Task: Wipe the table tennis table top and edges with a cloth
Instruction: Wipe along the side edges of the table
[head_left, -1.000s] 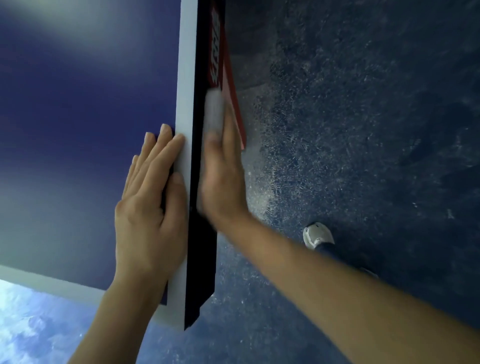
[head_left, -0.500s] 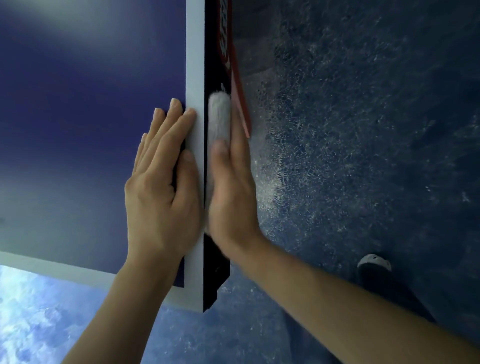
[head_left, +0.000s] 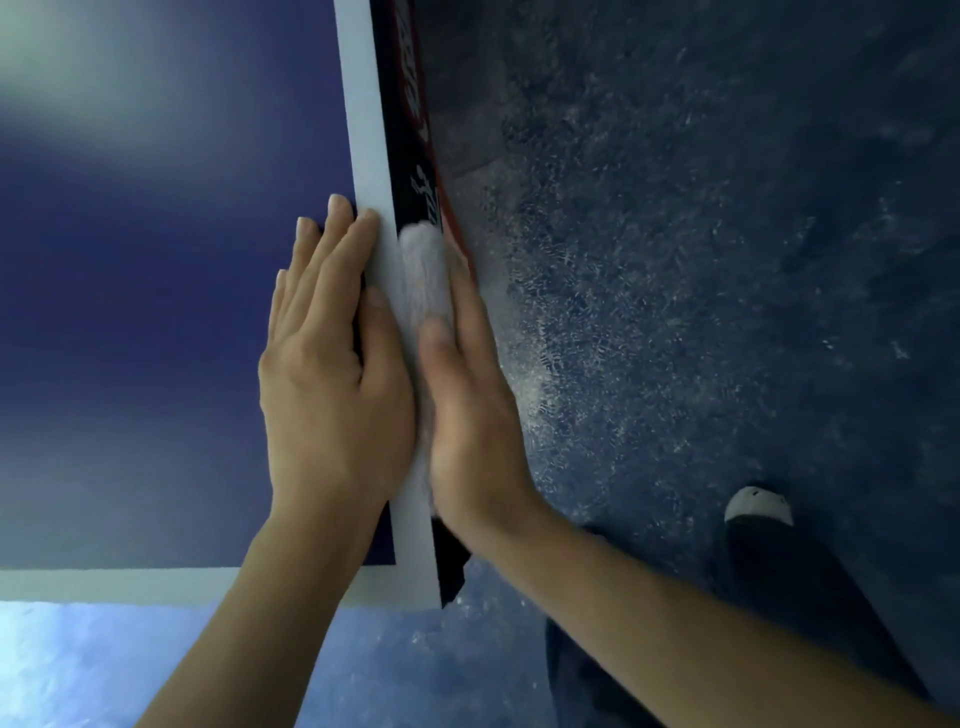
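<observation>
A dark blue table tennis table top (head_left: 156, 260) fills the left of the view, edged by a white boundary line (head_left: 369, 156) along its right side and another along its near end. The left hand (head_left: 332, 374) lies flat on the top near the near right corner, fingers straight and together, fingertips touching the white line, holding nothing. Just to its right, a pale grey cloth (head_left: 423, 275) sits against the table's black side edge (head_left: 402, 171), its far end showing beyond the fingers. The right hand (head_left: 470, 415) presses the cloth to that edge with straight fingers and the thumb laid along it. The black edge carries white lettering and a red strip further away, too blurred and foreshortened to read. To the right lies mottled blue flooring (head_left: 727, 260), with a white-toed shoe (head_left: 758, 506) and dark trouser leg near the lower right.
</observation>
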